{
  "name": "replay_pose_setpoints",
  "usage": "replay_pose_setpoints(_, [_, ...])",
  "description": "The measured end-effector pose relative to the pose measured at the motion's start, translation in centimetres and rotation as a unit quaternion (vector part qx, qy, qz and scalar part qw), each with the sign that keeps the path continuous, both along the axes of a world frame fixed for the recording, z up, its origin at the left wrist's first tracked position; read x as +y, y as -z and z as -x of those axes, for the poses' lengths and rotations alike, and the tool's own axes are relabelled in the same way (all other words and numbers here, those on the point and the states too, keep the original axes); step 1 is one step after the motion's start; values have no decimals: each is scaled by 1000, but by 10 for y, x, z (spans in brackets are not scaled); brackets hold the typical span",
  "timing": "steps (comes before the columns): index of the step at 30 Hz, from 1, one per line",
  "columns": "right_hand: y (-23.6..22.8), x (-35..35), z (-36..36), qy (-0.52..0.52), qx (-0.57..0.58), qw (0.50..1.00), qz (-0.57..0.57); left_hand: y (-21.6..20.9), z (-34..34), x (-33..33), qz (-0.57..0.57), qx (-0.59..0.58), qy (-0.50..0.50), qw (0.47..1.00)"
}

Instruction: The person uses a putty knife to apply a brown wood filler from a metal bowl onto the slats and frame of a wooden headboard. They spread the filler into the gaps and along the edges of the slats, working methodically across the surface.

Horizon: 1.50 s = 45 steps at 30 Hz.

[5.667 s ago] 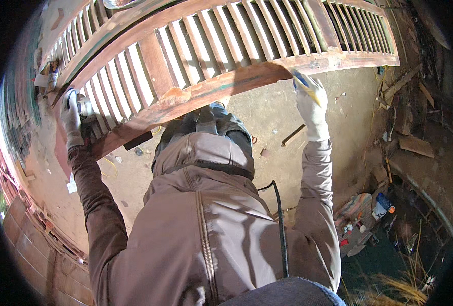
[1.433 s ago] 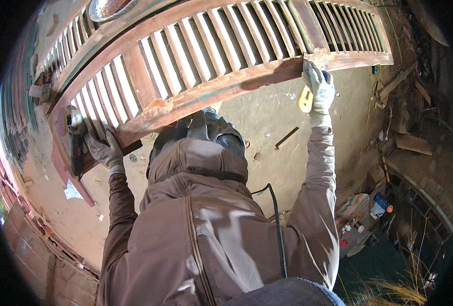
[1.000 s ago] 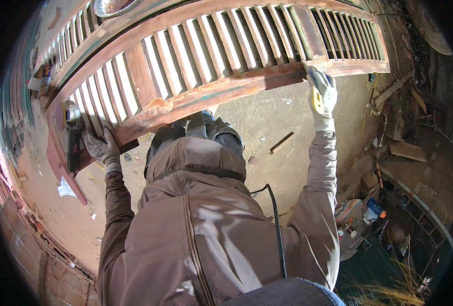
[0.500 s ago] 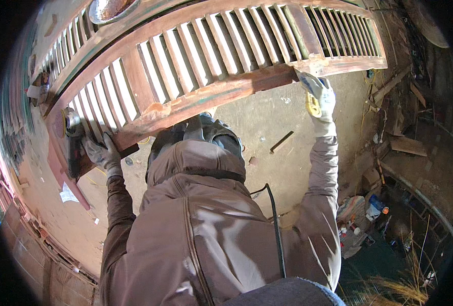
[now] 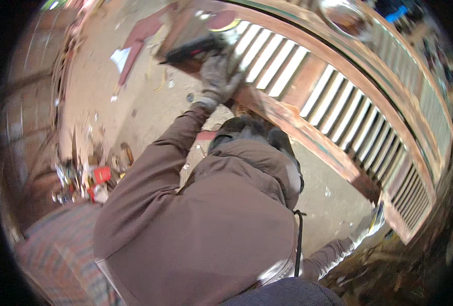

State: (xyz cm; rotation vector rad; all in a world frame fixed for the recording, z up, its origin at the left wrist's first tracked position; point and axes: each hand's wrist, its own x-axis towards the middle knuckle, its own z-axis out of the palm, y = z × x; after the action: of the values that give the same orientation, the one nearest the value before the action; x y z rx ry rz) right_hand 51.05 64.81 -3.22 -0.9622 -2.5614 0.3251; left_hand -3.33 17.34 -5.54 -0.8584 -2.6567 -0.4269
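A long wooden frame [image 5: 304,79] with rows of slats runs from the far left down to the near right, in front of the person's legs. A 2nd slatted frame [image 5: 421,89] lies beside it on the far side, with a round metal bowl [image 5: 328,11] on top.

The left hand [image 5: 218,79], in a gray glove, rests at the left end of the frame, against a dark power tool [image 5: 193,49]. The tool's round red disc [image 5: 222,21] sits past it, on the far side. The picture is smeared, so I cannot tell if the fingers wrap the tool or just lie on it.

The right hand [image 5: 373,219] is well apart, down by the near edge close to the right end. A thin yellow strip [image 5: 373,223] shows there, but I cannot tell how tight the grip is.

To do this well, I think the left hand should press flat and firm, with its fingers away from the disc — that part looks risky. The right hand would do best with small, light strokes along the wood. With 2 hands so far apart, steady feet on the floor [image 5: 134,102] should help too.
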Motion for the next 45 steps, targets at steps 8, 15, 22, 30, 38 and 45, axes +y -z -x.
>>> replay_pose_setpoints(8, [-1, -64, 49, 179, 288, 887, 313, 0, -20, -23, 1, 25, -36, 999])
replay_pose_setpoints(15, [-34, -103, 107, 131, 70, 980, 136, -41, 37, -51, -88, 122, -49, 987])
replay_pose_setpoints(22, [-37, -168, 181, 56, 185, 953, 233, -72, 124, -41, 37, 112, 94, 989])
replay_pose_setpoints(30, [-28, -223, 176, 144, 124, 964, 187, -76, 139, -35, -39, 59, 108, 992])
replay_pose_setpoints(38, [-23, -263, 173, 210, 153, 942, 213, -79, 158, -36, -55, 43, 180, 981])
replay_pose_setpoints(45, [-26, -287, 185, 207, 118, 958, 161, -78, 170, -43, -120, -24, 220, 968])
